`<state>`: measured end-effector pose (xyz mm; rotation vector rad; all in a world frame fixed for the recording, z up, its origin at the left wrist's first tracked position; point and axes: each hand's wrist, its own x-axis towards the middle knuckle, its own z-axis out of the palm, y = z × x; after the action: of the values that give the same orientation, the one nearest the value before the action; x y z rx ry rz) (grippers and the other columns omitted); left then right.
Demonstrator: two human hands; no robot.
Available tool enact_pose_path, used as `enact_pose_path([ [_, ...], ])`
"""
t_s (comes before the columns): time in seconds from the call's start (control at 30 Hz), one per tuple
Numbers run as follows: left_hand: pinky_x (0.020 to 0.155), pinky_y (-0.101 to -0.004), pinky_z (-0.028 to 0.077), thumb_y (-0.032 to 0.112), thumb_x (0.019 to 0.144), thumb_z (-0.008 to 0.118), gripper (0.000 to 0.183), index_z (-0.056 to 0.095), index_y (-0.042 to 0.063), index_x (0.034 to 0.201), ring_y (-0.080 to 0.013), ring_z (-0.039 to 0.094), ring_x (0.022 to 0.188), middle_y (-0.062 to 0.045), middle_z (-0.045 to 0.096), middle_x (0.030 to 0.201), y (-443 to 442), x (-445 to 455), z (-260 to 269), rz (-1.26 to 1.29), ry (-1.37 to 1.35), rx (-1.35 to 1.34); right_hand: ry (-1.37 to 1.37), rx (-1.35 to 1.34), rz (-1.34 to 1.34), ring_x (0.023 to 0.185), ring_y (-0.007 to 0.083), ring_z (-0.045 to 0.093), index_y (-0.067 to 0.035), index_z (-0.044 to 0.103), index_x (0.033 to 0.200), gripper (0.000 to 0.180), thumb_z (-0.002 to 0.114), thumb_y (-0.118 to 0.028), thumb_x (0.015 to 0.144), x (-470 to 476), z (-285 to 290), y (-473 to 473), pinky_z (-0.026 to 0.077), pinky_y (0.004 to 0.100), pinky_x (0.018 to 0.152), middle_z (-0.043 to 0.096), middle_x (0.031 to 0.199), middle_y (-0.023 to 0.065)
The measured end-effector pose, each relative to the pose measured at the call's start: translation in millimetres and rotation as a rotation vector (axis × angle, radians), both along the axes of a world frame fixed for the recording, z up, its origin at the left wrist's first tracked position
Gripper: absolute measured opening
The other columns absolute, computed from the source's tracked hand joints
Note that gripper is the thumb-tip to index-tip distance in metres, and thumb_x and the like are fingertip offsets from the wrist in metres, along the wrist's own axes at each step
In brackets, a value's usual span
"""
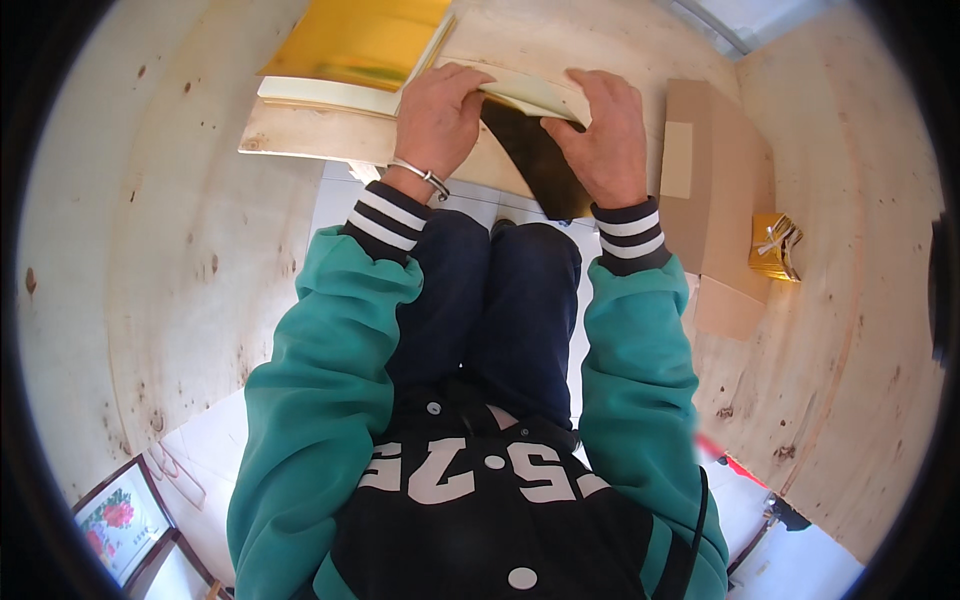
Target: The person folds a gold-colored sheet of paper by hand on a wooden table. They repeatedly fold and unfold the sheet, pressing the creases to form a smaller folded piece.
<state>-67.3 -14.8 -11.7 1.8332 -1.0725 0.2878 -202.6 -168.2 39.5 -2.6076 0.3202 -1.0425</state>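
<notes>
A bent sheet of foil paper (544,161) spans my two hands, with a dark, mirror-like gold face towards me and a pale back showing along its folded-over top. My left hand (442,112), wearing a metal bangle, pinches its left corner between thumb and fingers. On the other side, my right hand (611,139) has its thumb against the sheet's edge, with the fingers curved loosely behind it. Close to my left hand lies a stack of gold foil paper (356,45), its top sheet gold and the edges below cream-coloured.
The stack sits on a wooden board (322,135) just beyond my knees. Right of my right hand stands a cardboard box (705,187); past it is a tied bundle of gold paper (775,247). Plywood surfaces flank me on the left (172,225) and right (825,360).
</notes>
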Motion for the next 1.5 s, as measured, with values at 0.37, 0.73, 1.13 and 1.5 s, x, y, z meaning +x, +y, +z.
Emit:
enact_pose_path([
  [0.37, 0.094, -0.0438, 0.045, 0.006, 0.076, 0.074, 0.054, 0.06, 0.009, 0.128, -0.0373, 0.056, 0.112, -0.016, 0.059, 0.123, 1, -77, 80, 0.012, -0.237, -0.117, -0.611, 1.111, -0.113, 0.06, 0.0111, 0.059, 0.003, 0.071, 0.091, 0.016, 0.069, -0.013, 0.093, -3, 26, 23, 0.05, 0.0256, 0.053, 0.067, 0.078, 0.0034],
  [0.73, 0.082, -0.0361, 0.045, 0.006, 0.073, 0.072, 0.035, 0.071, 0.015, 0.107, -0.0234, 0.061, 0.093, 0.0, 0.065, 0.104, -12, -83, 35, 0.01, -0.459, -0.028, -0.829, 1.664, -0.048, 0.077, 0.014, 0.064, -0.005, 0.062, 0.107, 0.015, 0.064, -0.015, 0.096, -39, 3, 63, 0.052, 0.025, 0.058, 0.068, 0.096, 0.0055],
  [1.13, 0.08, -0.0361, 0.044, 0.0, 0.067, 0.072, 0.025, 0.072, 0.014, 0.088, -0.0228, 0.059, 0.084, 0.002, 0.066, 0.088, -30, -35, 19, -0.002, -0.477, -0.204, -0.231, 0.817, -0.374, 0.124, 0.0297, 0.053, -0.001, 0.04, 0.142, 0.072, 0.075, 0.002, 0.078, -110, -78, 38, 0.05, 0.0378, 0.096, 0.047, 0.138, 0.0168],
  [1.5, 0.079, -0.0381, 0.043, -0.006, 0.067, 0.067, 0.028, 0.072, 0.013, 0.088, -0.026, 0.059, 0.085, -0.001, 0.065, 0.088, -64, -4, 29, -0.109, -0.386, -0.295, -0.387, -0.002, -0.233, 0.127, 0.0373, 0.048, -0.01, 0.052, 0.138, 0.065, 0.079, -0.006, 0.079, -63, -74, -16, 0.041, 0.044, 0.105, 0.049, 0.139, 0.017],
])
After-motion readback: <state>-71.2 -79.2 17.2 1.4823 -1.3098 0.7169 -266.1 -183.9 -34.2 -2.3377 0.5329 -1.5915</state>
